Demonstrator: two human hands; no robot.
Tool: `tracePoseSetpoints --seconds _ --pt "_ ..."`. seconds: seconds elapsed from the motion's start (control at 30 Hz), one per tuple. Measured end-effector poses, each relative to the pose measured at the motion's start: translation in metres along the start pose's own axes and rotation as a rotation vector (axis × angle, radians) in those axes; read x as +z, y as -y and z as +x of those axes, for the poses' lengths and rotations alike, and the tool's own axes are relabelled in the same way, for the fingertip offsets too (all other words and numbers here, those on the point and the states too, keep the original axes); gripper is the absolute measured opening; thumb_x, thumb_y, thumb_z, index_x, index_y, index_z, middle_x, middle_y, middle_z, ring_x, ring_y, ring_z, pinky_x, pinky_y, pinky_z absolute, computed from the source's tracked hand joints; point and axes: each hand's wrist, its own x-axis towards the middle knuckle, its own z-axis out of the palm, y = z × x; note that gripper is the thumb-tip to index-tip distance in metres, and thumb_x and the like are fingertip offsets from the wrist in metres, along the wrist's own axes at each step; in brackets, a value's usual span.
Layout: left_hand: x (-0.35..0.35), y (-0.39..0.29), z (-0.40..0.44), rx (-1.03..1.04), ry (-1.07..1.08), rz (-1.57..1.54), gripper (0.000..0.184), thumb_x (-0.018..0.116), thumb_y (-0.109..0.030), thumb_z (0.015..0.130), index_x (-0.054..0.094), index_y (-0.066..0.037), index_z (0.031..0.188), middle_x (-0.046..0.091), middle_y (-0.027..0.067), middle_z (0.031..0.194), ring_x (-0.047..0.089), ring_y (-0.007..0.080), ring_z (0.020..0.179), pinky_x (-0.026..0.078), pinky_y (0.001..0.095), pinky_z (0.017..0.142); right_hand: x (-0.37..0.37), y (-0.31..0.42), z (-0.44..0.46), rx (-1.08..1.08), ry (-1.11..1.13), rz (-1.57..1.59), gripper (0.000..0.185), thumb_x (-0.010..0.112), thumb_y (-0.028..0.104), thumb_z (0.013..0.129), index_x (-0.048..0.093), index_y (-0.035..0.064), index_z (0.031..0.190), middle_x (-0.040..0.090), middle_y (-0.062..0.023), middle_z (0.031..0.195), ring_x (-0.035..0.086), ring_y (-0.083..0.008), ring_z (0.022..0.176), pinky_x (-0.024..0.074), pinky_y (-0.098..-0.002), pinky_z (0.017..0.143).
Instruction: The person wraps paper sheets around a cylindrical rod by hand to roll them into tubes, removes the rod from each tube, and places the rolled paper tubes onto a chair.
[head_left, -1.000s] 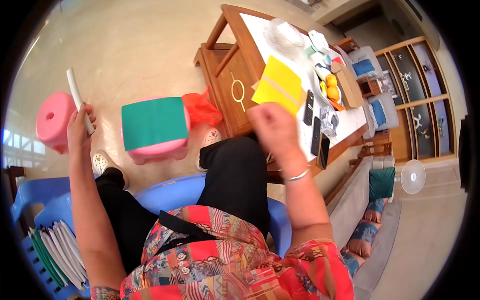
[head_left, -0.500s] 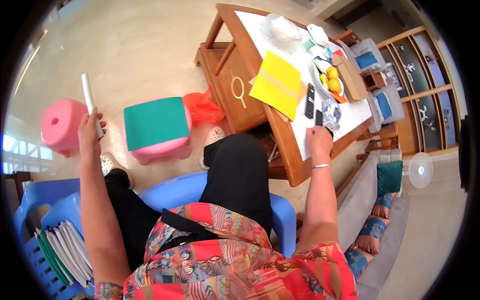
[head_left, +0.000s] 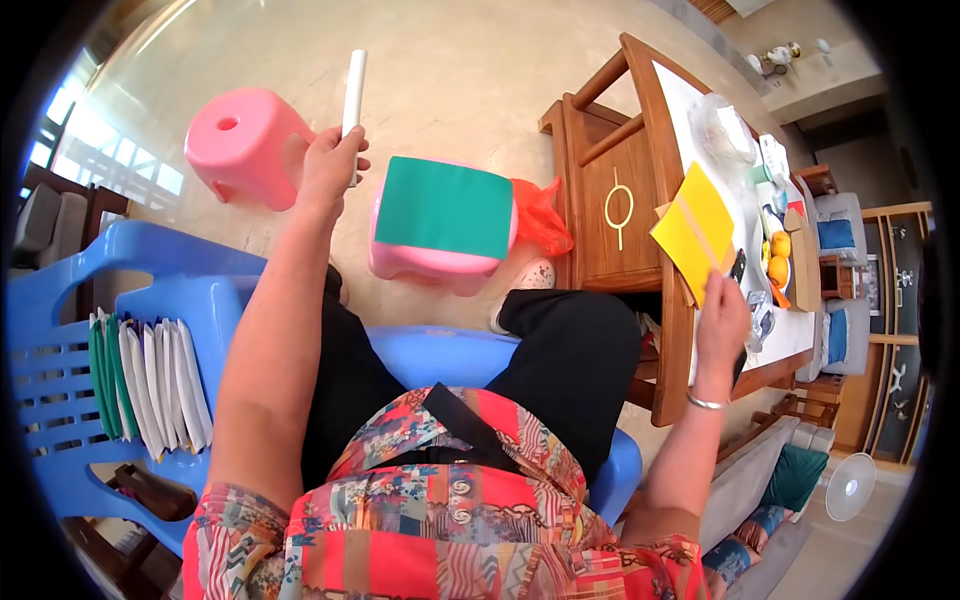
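Head view: a pink plastic stool (head_left: 425,268) stands before the seated person, its top mostly hidden under a flat green rectangular sheet (head_left: 445,208). Just beyond the stool's left side, the left hand (head_left: 335,165) is closed around a slim white tube (head_left: 354,90), held nearly upright. Well to the stool's right, the right hand (head_left: 723,318) is over a brown wooden table (head_left: 678,360) with a white top, its fingertips at the lower corner of a yellow rectangular sheet (head_left: 690,230); whether they grip anything cannot be told.

Left of the stool, a blue plastic armchair (head_left: 150,255) holds a row of folded green and white flat pieces (head_left: 160,385). Touching the stool's right side is a crumpled red plastic bag (head_left: 543,218), its contents unseen. Farther right, orange fruits (head_left: 779,256) sit beside a brown cardboard box (head_left: 805,260); what holds them is hard to make out.

The right hand partly covers a dark object (head_left: 740,364). Beyond the stool, bare pale floor (head_left: 450,80) reaches from a second pink stool (head_left: 235,140) to the table's wooden edge.
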Motion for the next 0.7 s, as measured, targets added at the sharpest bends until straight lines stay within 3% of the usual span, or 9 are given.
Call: tracePoseSetpoints --seconds 0.1,0.13,0.17,0.23,0.27,0.3,0.4,0.5,0.7 --pt "0.009 0.007 0.000 0.022 -0.013 0.106 0.034 0.065 -0.033 0.099 0.065 -0.002 0.113 0.065 0.0019 0.093 0.062 0.0095 0.071 0.049 0.0268 0.058 0.062 0.074 0.000 -0.273 0.113 0.241 0.024 0.057 0.021 0.103 0.069 0.0020 0.097 0.069 -0.0170 0.090 0.066 -0.0330 0.084 0.0513 -0.0428 0.075" --pt "0.010 0.012 0.002 0.023 -0.018 0.178 0.036 0.066 -0.032 0.098 0.065 -0.001 0.116 0.066 0.0022 0.092 0.062 0.0097 0.069 0.048 0.0269 0.058 0.092 0.089 -0.001 -0.473 0.094 0.253 0.023 0.057 0.023 0.101 0.069 0.0036 0.098 0.068 -0.0175 0.091 0.066 -0.0359 0.089 0.0520 -0.0460 0.079" --pt "0.012 0.019 0.004 0.045 -0.020 0.215 0.037 0.067 -0.032 0.098 0.065 0.000 0.116 0.066 0.0026 0.091 0.063 0.0102 0.069 0.049 0.0273 0.058 0.116 0.109 -0.005 -0.417 0.305 0.254 0.021 0.056 0.022 0.099 0.069 0.0055 0.102 0.067 -0.0172 0.091 0.065 -0.0368 0.091 0.0527 -0.0461 0.081" --pt "0.014 0.034 0.011 0.094 -0.024 0.293 0.038 0.069 -0.032 0.097 0.066 0.000 0.117 0.067 0.0034 0.090 0.063 0.0111 0.067 0.050 0.0280 0.059 0.196 0.118 -0.018 -0.557 0.465 0.095 0.020 0.060 0.021 0.095 0.069 0.0066 0.106 0.067 -0.0157 0.096 0.065 -0.0357 0.095 0.0537 -0.0447 0.082" --pt "0.015 0.040 0.017 0.143 -0.041 0.342 0.043 0.069 -0.034 0.095 0.067 0.002 0.118 0.071 0.0107 0.081 0.069 0.0195 0.069 0.054 0.0360 0.065 0.223 0.124 -0.033 -0.598 0.501 0.116 0.025 0.064 0.022 0.091 0.068 0.0069 0.111 0.066 -0.0151 0.104 0.064 -0.0348 0.101 0.0530 -0.0451 0.084" --pt "0.014 0.039 0.018 0.150 -0.046 0.373 0.043 0.069 -0.034 0.094 0.067 0.002 0.118 0.071 0.0114 0.082 0.069 0.0202 0.069 0.055 0.0365 0.066 0.243 0.131 -0.046 -0.638 0.537 0.135 0.033 0.068 0.024 0.088 0.067 0.0071 0.116 0.065 -0.0146 0.111 0.063 -0.0338 0.107 0.0522 -0.0454 0.087" --pt "0.018 0.034 0.014 0.122 -0.049 0.409 0.040 0.070 -0.033 0.093 0.068 -0.001 0.118 0.072 0.0144 0.086 0.070 0.0233 0.070 0.055 0.0387 0.070 0.271 0.140 -0.077 -0.719 0.582 0.020 0.050 0.074 0.030 0.084 0.063 0.0064 0.127 0.058 -0.0144 0.128 0.055 -0.0333 0.122 0.0478 -0.0483 0.098" --pt "0.019 0.032 0.014 0.120 -0.033 0.397 0.040 0.070 -0.033 0.093 0.069 -0.001 0.118 0.073 0.0152 0.089 0.071 0.0241 0.077 0.055 0.0394 0.073 0.282 0.127 -0.095 -0.728 0.632 -0.013 0.066 0.077 0.034 0.084 0.056 0.0053 0.139 0.050 -0.0194 0.142 0.045 -0.0359 0.136 0.0382 -0.0504 0.112" --pt "0.022 0.028 0.011 0.116 0.030 0.504 0.041 0.067 -0.033 0.093 0.068 -0.002 0.120 0.073 0.0191 0.097 0.072 0.0303 0.090 0.055 0.0415 0.082 0.278 0.124 -0.101 -0.782 0.743 -0.115 0.062 0.077 0.032 0.085 0.057 0.0056 0.137 0.052 -0.0167 0.140 0.048 -0.0341 0.133 0.0393 -0.0499 0.109"
